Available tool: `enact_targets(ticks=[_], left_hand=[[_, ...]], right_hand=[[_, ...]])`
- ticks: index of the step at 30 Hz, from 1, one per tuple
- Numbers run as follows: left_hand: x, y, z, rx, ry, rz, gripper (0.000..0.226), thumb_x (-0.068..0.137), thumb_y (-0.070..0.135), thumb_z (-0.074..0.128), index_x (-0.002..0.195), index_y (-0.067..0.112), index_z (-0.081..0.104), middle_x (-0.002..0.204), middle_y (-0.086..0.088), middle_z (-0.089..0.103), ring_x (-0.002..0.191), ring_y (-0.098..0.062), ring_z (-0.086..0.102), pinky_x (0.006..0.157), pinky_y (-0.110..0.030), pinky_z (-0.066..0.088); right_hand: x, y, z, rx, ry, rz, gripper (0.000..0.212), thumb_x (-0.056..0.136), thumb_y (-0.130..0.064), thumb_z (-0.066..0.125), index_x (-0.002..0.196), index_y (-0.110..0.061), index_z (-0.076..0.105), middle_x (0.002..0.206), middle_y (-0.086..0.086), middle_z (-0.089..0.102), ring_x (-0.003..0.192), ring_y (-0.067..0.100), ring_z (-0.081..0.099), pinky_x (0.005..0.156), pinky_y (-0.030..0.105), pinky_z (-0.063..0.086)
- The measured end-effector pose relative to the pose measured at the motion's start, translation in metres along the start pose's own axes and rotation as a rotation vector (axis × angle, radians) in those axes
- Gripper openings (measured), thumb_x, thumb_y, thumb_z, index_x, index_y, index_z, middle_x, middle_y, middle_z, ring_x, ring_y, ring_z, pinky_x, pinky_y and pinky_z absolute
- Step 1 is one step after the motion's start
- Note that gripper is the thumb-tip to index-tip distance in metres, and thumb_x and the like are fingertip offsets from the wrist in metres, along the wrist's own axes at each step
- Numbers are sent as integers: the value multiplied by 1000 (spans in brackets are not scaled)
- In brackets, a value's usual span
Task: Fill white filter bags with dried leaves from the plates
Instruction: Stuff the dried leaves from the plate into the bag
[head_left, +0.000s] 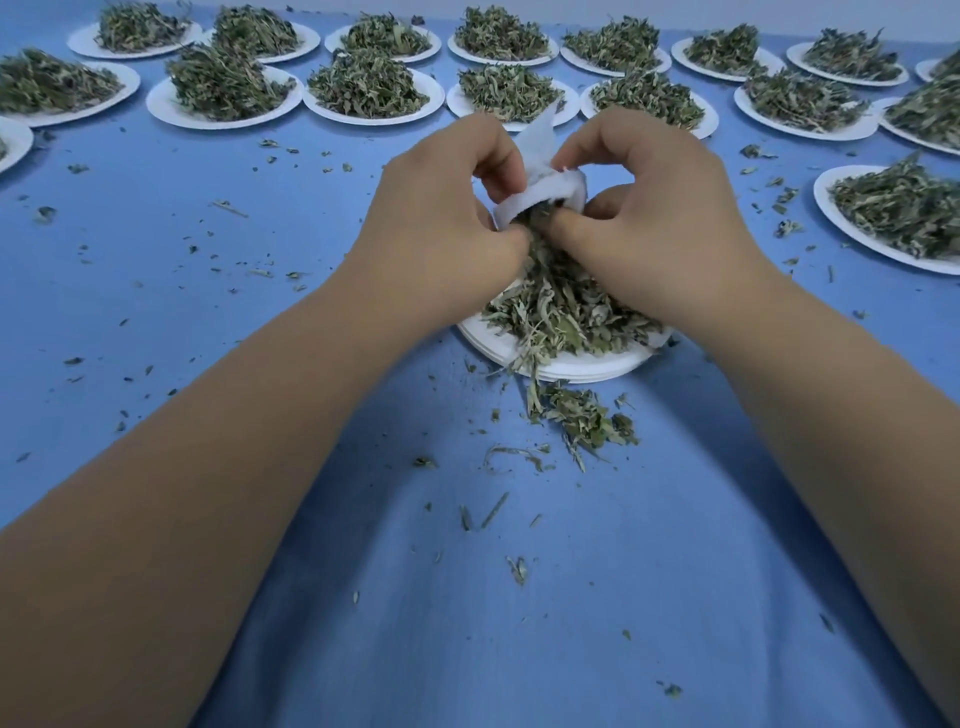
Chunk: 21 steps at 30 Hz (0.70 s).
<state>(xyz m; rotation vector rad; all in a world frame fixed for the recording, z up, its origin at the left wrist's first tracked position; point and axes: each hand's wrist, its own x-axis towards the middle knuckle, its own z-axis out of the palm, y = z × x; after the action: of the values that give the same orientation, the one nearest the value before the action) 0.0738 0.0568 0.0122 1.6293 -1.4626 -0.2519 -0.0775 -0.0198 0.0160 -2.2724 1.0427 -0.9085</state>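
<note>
Both hands are at mid-table, above the near plate (571, 371). We note the left hand (447, 208) with fingers curled, pinching the left edge of a white filter bag (540, 189). The right hand (649, 218) is curled the same way and grips the bag's right side. Its thumb lies low by the bag's mouth, touching leaves there.

The bag is held between the two hands, off the table, directly over the near plate. Its mouth faces down and toward us, with the rim folded back into a band. A flap of the white material stands up behind the fingers. A few dried leaves show in the opening; we cannot tell how full the bag is.

The near plate is white and carries a loose heap of dried leaves (566, 306), partly hidden by the hands. Some hang over the near rim. A small clump of spilled leaves (582, 421) lies on the blue cloth (260, 234) just in front of the plate. Scattered crumbs and stems lie across the cloth.

At the far side, two rows of white plates (218, 123) each hold a mound of leaves. Another heaped plate (826, 197) sits at the right, well apart from the hands.
</note>
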Motion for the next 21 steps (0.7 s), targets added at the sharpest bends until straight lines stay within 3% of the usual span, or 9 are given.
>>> enact_targets(ticks=[3,5,7,10,12,14,16,19,21], left_hand=[[-1,-3,-4,51,-59,-32,22,76,18,64,93,30,60,75,32,60,58,-3,56,53,-15,43],[-2,-2,-6,64,-95,-53,20,77,20,62,94,31,60,62,40,53,57,8,52,51,-7,38],[-3,0,-7,63,-102,-56,18,78,29,58,95,29,61,59,42,51,56,11,50,49,-6,35],[-4,2,-8,102,-59,13,24,73,29,52,96,26,61,69,32,56,59,8,48,52,-9,35],[-4,1,-7,141,-14,76,25,74,18,54,97,22,63,81,20,56,67,8,48,58,-9,36],[-5,2,-6,175,6,122,28,74,11,53,99,19,63,92,15,56,72,2,48,62,-15,37],[-6,6,-6,206,-6,162,32,74,8,53,102,19,65,90,17,51,70,-2,46,66,-27,38],[-11,12,-9,250,-52,229,35,73,4,52,102,17,66,91,13,48,71,-5,47,70,-33,41],[-17,15,-11,295,-78,280,35,72,4,50,101,14,66,98,4,51,82,-18,51,73,-39,43]], right_hand=[[-2,1,-9,-27,-136,-1,41,89,-26,72,125,-35,55,127,-19,57,78,9,69,76,21,51],[-6,1,-16,-78,-188,-30,49,89,-21,67,133,-37,51,134,-19,54,85,5,66,68,10,45],[-14,-1,-24,-114,-186,-76,54,86,-19,63,135,-36,50,135,-20,55,92,2,62,63,6,39],[-35,-9,-33,-60,-163,-228,41,82,-10,61,119,-28,64,105,-26,64,77,-3,59,63,5,35],[-49,-13,-37,-11,-269,-314,31,82,-6,64,106,-23,72,86,-24,65,64,1,57,62,7,36],[-59,-16,-40,-19,-431,-348,34,82,-3,67,106,-25,75,93,-11,68,64,11,60,64,14,39],[-65,-18,-42,-72,-557,-370,45,80,1,67,115,-28,74,109,-12,69,68,14,63,67,19,44],[-73,-20,-47,-169,-559,-458,54,80,-3,67,126,-32,69,125,-18,62,70,9,64,74,25,50],[-77,-22,-50,-236,-552,-484,56,80,-8,69,129,-36,65,131,-20,56,72,4,64,77,30,52]])
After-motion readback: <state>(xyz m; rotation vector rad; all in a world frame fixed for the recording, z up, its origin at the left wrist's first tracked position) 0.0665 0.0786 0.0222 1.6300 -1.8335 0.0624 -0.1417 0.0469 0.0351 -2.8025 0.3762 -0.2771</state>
